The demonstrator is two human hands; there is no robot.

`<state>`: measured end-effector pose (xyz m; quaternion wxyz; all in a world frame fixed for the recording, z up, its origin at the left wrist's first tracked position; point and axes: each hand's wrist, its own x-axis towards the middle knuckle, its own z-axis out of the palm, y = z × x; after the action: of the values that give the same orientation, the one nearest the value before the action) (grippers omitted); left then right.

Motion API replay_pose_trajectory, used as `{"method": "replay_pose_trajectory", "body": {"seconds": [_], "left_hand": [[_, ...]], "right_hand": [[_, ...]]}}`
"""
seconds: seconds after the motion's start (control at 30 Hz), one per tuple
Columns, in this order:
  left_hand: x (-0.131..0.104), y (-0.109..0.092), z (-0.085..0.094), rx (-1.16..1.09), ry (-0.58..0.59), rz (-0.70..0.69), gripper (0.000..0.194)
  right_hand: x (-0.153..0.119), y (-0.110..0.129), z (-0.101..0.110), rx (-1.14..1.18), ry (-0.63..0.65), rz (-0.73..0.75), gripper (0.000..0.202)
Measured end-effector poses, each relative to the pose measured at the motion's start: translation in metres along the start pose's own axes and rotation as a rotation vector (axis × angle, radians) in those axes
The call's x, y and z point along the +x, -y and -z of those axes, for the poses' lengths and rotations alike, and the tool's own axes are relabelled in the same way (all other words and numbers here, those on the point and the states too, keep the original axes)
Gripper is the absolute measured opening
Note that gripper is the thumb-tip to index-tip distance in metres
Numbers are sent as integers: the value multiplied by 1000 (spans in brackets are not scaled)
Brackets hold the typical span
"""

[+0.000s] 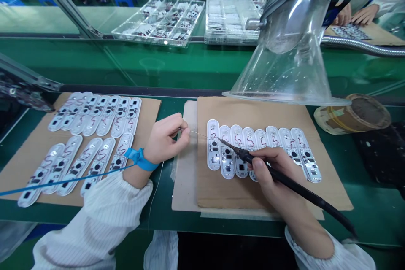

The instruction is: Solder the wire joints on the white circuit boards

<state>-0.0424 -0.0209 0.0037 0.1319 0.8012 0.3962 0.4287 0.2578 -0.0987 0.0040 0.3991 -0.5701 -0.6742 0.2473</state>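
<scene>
My right hand (272,168) grips a black soldering iron (303,192) like a pen, its tip resting on the leftmost white oblong boards in a row of several boards (268,143) on a cardboard sheet (253,112). My left hand (166,137) pinches a thin solder wire (198,133) that reaches toward the iron's tip. A blue wrist strap (141,159) with a blue cord circles my left wrist.
A second cardboard (148,112) at left carries two rows of the same boards (95,114). A clear fume hood (284,63) hangs over the work. A tape roll (357,114) lies right. Clear part trays (161,19) sit beyond the belt; another person's hands (357,14) work far right.
</scene>
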Motion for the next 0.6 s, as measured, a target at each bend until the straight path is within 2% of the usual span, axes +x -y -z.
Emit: {"method": "replay_pose_trajectory", "body": {"seconds": [0.23,0.6], "left_hand": [[0,0,0,5,16,0,25],[1,-1,-2,3,52,-44,25]], "right_hand": [[7,13,-7,-55,26,51,11],[10,12,-7,-46,78,84,5]]}}
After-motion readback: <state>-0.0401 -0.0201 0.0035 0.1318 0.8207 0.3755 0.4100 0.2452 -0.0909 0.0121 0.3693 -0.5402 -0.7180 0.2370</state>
